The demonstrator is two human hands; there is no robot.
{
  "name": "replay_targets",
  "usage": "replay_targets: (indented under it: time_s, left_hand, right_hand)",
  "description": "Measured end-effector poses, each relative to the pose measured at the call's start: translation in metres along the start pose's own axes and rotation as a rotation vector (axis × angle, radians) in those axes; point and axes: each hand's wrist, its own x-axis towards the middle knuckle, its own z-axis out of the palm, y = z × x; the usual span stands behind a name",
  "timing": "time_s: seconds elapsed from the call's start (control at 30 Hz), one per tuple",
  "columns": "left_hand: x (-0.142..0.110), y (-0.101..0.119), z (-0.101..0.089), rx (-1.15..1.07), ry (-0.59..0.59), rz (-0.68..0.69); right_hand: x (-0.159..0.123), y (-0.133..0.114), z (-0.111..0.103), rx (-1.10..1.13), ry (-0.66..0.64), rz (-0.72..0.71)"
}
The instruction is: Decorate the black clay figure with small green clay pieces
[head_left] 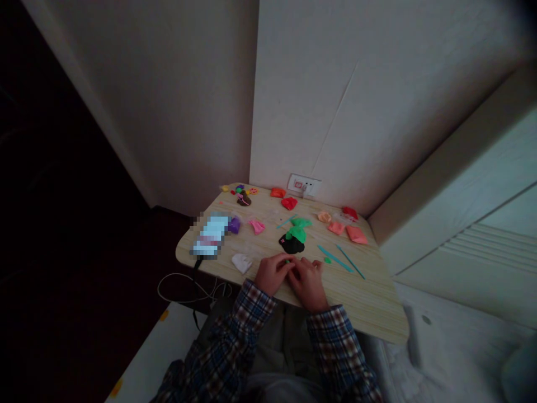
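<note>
Near the front edge of the table, my left hand [272, 274] and my right hand [309, 284] meet at the fingertips. A small piece of green modelling clay [287, 261] shows between them, pinched by the fingers of both. Just beyond lies a black clay shape [292, 244] with a small pink mark, and a green clay piece [297, 233] rests against its top. To the right of my right hand is a small flat green clay bit [328, 260]. Two blue modelling tools, a flat one [335, 259] and a thin one [351, 261], lie farther right.
A lit phone [211, 235] with a cable is at the table's left. White [241, 262], pink [257, 225], purple [234, 225], red [289, 203] and coral [356, 235] packets lie around. A brown clay figure [244, 198] sits at back left. A wall socket [304, 184] is behind.
</note>
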Motion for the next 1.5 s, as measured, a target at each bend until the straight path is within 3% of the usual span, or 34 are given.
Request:
replay_targets:
  time_s: [0.17, 0.4, 0.63, 0.93, 1.17, 1.23, 1.4, 1.5]
  left_hand:
    - [-0.001, 0.003, 0.000, 0.100, 0.001, 0.076]
    - [0.000, 0.003, -0.003, 0.107, 0.007, 0.082]
    - [0.000, 0.002, -0.002, 0.067, -0.042, 0.094]
    - [-0.001, -0.003, -0.001, -0.069, 0.145, -0.049]
    - [-0.001, -0.006, 0.000, -0.154, 0.127, -0.123]
    - [-0.001, -0.002, -0.001, -0.118, 0.130, -0.101]
    - [0.001, 0.003, -0.004, 0.170, 0.183, 0.103]
    - [0.001, 0.002, -0.004, 0.199, 0.154, 0.074]
  right_hand:
    - [-0.001, 0.000, -0.003, 0.019, -0.004, -0.069]
    - [-0.001, -0.004, -0.005, 0.079, -0.035, -0.159]
    - [-0.001, 0.001, 0.000, 0.066, 0.000, -0.091]
    - [0.000, -0.005, -0.007, 0.121, 0.022, -0.052]
    - [-0.002, -0.004, -0.009, 0.195, 0.082, -0.004]
    - [-0.002, -0.004, -0.009, 0.214, 0.086, -0.001]
    - [-0.001, -0.005, -0.010, 0.241, 0.091, 0.008]
    - [-0.001, -0.005, -0.009, 0.252, 0.077, -0.003]
